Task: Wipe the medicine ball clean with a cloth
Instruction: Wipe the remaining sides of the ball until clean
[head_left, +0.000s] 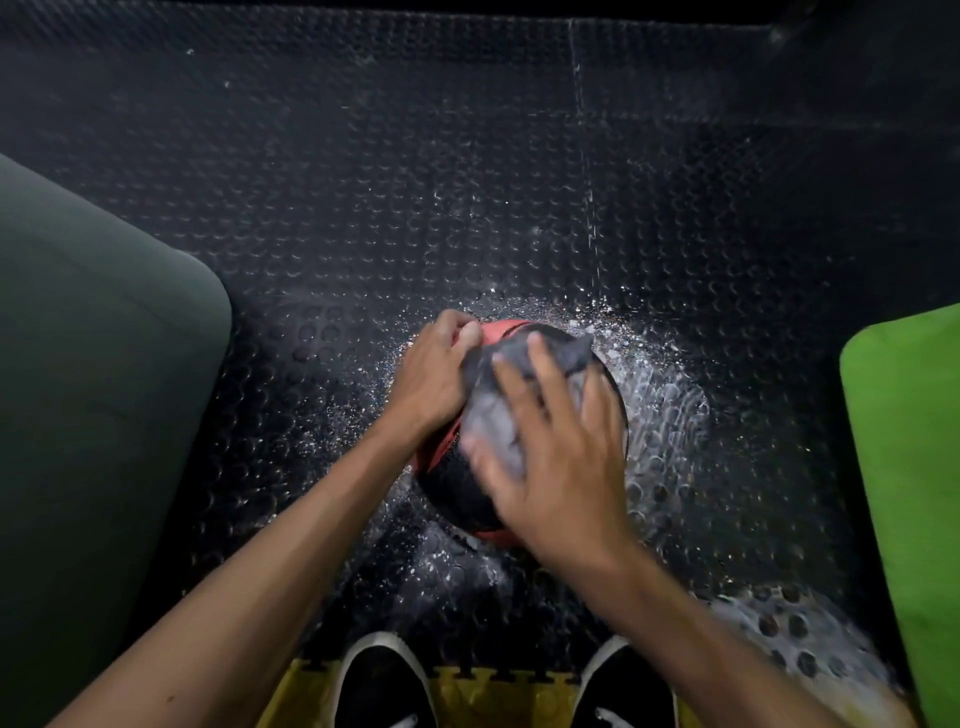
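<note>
a black and red medicine ball (457, 493) sits on the studded floor, a crumpled grey cloth (498, 415) draped over its top.

A single wide-angle view comes from the person's head, facing forward and steeply down onto the studded black floor mat (363, 182), near enough that both forearms run in from the bottom edge. The medicine ball (457, 493) sits close below, just under centre, with the left hand (431, 374) and right hand (561, 467) on it. The toes of two black shoes (382, 680) show at the lower edge, and the lens bends the frame's sides.
</note>
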